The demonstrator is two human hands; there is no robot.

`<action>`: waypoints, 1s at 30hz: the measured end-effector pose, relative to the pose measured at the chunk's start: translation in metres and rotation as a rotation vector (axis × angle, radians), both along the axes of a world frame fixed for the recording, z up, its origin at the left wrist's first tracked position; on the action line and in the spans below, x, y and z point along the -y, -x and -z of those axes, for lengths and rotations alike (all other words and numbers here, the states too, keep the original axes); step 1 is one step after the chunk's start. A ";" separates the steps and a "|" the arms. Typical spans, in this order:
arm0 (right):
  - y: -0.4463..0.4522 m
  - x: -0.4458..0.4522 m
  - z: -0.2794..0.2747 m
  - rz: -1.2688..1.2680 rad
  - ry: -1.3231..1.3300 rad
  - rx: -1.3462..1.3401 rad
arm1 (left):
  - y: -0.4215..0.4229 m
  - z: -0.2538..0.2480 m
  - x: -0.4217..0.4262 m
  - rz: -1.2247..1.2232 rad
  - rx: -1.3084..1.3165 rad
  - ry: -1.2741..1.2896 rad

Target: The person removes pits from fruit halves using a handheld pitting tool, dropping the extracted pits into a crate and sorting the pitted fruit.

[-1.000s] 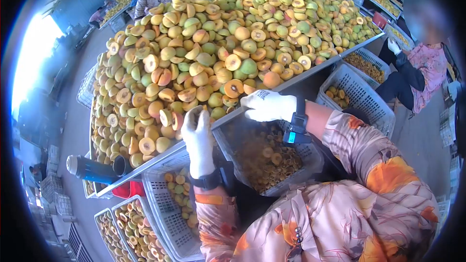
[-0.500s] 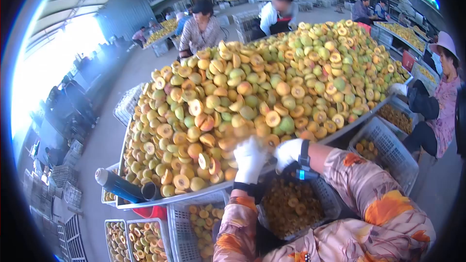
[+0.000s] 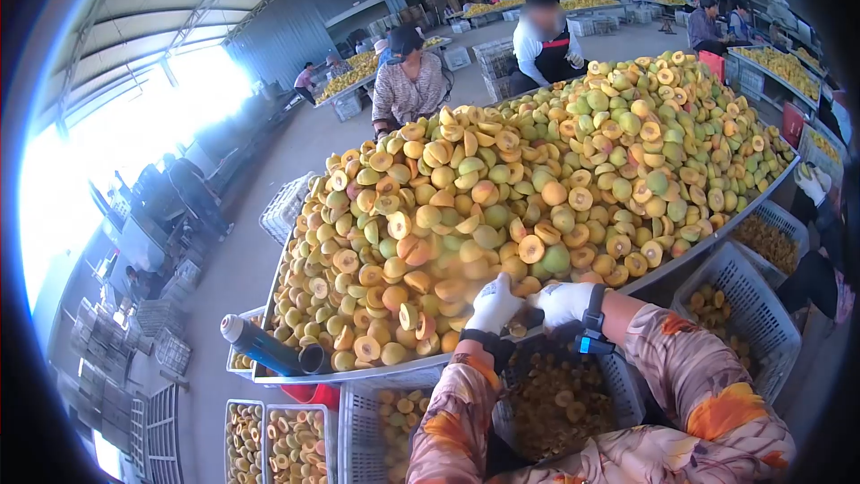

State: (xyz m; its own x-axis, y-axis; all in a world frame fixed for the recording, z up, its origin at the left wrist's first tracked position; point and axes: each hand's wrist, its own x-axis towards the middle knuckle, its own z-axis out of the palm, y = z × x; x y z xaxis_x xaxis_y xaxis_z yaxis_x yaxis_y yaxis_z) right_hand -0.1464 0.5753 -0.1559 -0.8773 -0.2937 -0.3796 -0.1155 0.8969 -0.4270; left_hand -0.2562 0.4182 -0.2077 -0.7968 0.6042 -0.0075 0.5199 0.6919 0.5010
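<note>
My left hand (image 3: 494,306), in a white glove, is closed at the near edge of a large heap of halved yellow-orange stone fruit (image 3: 448,188), like apricots or small peaches. Close beside it, my right hand (image 3: 566,303), also gloved, has its fingers curled in. A dark band and a device with a lit blue face are on the right wrist. Whatever lies in the fingers is too small and hidden to name. Below both hands stands a crate (image 3: 630,387) of small brown-yellow pieces, perhaps pits.
A blue bottle-like cylinder (image 3: 269,348) lies on the tray's left corner. Crates of fruit halves (image 3: 300,444) stand at lower left; another crate (image 3: 761,341) is at right. Two people (image 3: 408,90) are across the heap, and a co-worker's gloved hand (image 3: 812,182) shows at right.
The view has shifted, so the heap and my hands sit lower and further right in the picture. Both hands stay close together at the tray edge.
</note>
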 end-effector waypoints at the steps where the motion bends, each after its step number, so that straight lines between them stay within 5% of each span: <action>1: -0.004 -0.004 0.002 0.034 0.006 -0.049 | -0.006 -0.002 0.005 -0.048 0.013 -0.003; 3: -0.005 -0.019 0.026 0.052 0.041 -0.136 | -0.002 0.013 0.019 -0.139 -0.079 -0.271; 4: -0.009 -0.027 0.040 0.080 0.271 -0.298 | 0.002 0.027 0.027 -0.130 -0.046 -0.577; 5: -0.016 -0.033 0.051 0.120 0.505 -0.451 | 0.006 0.027 0.033 -0.081 0.319 -0.852; 8: -0.046 -0.033 0.011 0.263 0.694 -0.392 | -0.054 -0.033 0.068 -0.316 0.734 -1.099; 9: -0.060 -0.024 -0.001 0.256 0.882 -0.379 | -0.063 -0.024 0.076 -0.293 0.830 -1.212; 12: -0.106 0.002 -0.038 0.198 0.723 -0.469 | -0.099 -0.018 0.094 -0.252 1.074 -1.384; 14: -0.121 0.011 -0.011 0.156 0.888 -0.390 | -0.131 -0.028 0.100 -0.164 1.205 -1.489; 15: -0.134 0.025 -0.007 0.226 1.162 -0.254 | -0.143 -0.023 0.103 -0.077 1.210 -1.530; 18: -0.172 0.055 -0.019 0.364 1.323 -0.073 | -0.188 -0.041 0.104 -0.149 1.085 -1.568; 22: -0.205 0.076 -0.034 0.489 1.002 -0.069 | -0.215 -0.042 0.112 -0.138 0.803 -1.446; 23: -0.206 0.076 -0.010 0.319 0.893 -0.482 | -0.219 -0.044 0.117 -0.153 0.763 -1.408; 27: -0.225 0.080 0.001 0.325 0.627 -0.852 | -0.232 -0.041 0.132 -0.137 0.480 -1.230; 30: -0.238 0.087 0.008 0.399 0.720 -0.527 | -0.241 -0.045 0.135 -0.148 0.441 -1.227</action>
